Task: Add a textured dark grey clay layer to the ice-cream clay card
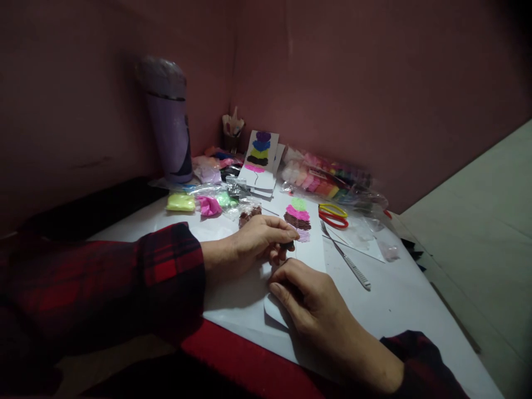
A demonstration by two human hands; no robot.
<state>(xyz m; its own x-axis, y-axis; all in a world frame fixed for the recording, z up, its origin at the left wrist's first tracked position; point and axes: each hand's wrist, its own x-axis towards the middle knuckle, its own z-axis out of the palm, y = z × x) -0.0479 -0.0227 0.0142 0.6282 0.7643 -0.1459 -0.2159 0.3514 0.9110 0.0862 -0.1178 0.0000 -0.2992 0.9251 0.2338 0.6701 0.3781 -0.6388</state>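
Observation:
My left hand (253, 241) is closed in a pinch on a small lump of black clay (286, 245), held just over a white paper sheet (313, 257). On that sheet, textured clay bands are stacked in light green, bright pink, brown and lilac (303, 235). Lower down, my right hand (313, 302) is closed, its thumb and curled fingers pressed together near the sheet's lower part. Whatever sits between those fingers is hidden. To the right lies a metal fork (349, 263) with a patterned handle, beside scissors with yellow and red handles (334, 221).
Packets of yellow clay (180, 203) and pink clay (208, 206) lie left of the sheet. Behind stands a card with a similar layered picture (261, 158). A large bag of coloured clay (313, 180) rests against the wall. A tall purple tumbler (168, 133) rises at left.

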